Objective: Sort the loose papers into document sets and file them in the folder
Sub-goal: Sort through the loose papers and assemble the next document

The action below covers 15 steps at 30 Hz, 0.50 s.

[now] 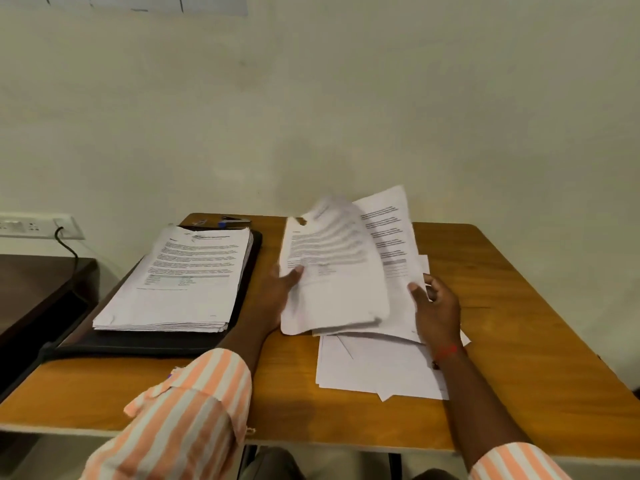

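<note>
So, only the head view to go on here. The left hand point(277, 292) has its thumb clamped on top of a small bundle of sheets point(332, 271) with the fingers underneath, holding it tilted up over the table point(519, 341). The bundle is too blurry to read. The right hand point(438, 306) pinches the edge of a single printed page point(391, 237) just behind that bundle. Under both lie the loose papers point(374, 368), fanned out messily. Off to the left a sorted stack point(183, 268) sits on the black folder point(145, 344), well apart from the hands.

My guess is they're matching pages into a set. Tip for this step: check the heading before merging, square the edges against the table, then lay the set flat on the stack so nothing slides off the folder's edge.
</note>
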Tool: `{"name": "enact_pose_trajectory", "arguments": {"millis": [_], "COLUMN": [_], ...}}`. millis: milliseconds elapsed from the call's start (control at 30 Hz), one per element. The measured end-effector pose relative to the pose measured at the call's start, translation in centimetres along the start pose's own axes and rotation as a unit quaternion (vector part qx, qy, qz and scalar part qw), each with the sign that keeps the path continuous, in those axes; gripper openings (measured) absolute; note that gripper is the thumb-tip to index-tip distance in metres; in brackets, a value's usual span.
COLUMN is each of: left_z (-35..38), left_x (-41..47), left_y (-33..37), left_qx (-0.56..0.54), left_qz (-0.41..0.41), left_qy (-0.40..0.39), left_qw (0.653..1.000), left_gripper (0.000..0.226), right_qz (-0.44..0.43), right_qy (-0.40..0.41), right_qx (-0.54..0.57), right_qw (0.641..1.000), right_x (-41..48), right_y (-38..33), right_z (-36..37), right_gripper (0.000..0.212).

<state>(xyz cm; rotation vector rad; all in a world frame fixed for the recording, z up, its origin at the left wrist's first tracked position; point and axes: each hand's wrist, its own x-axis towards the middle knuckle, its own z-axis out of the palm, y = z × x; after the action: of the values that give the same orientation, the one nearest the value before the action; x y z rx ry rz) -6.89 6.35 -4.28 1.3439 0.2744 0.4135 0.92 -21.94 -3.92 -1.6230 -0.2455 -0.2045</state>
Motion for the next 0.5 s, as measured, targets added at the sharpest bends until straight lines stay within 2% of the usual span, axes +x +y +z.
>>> {"name": "enact_pose_trajectory", "arguments": {"millis": [33, 100, 300, 367, 500], "left_z": [0.3, 0.8, 1.1, 1.2, 1.2], "left_x": [0.0, -0.2, -0.3, -0.3, -0.6], "left_y": [-0.2, -0.3, -0.1, -0.1, 0.1], "left_qx": [0.054, 0.095, 0.088, 0.083, 0.071], "left_qz": [0.006, 0.022, 0.016, 0.013, 0.016], "left_qy": [-0.002, 0.006, -0.014, -0.017, -0.012], "left_qw": [0.998, 0.995, 0.996, 0.996, 0.997], "left_gripper": [0.039, 0.038, 0.027, 0.027, 0.028], "right_qz": [0.005, 0.021, 0.046, 0.052, 0.041], "right_qy": [-0.029, -0.070, -0.113, -0.112, -0.054], "right_qx": [0.019, 0.046, 0.125, 0.128, 0.117], "right_qw": [0.999, 0.996, 0.985, 0.984, 0.991], "right_x": [-0.2, -0.5, -1.0, -1.1, -1.1], "right_y": [-0.1, -0.3, -1.2, -1.5, -1.5], "right_z": [0.3, 0.5, 0.5, 0.5, 0.3], "right_gripper": [0.017, 0.019, 0.020, 0.020, 0.015]}}
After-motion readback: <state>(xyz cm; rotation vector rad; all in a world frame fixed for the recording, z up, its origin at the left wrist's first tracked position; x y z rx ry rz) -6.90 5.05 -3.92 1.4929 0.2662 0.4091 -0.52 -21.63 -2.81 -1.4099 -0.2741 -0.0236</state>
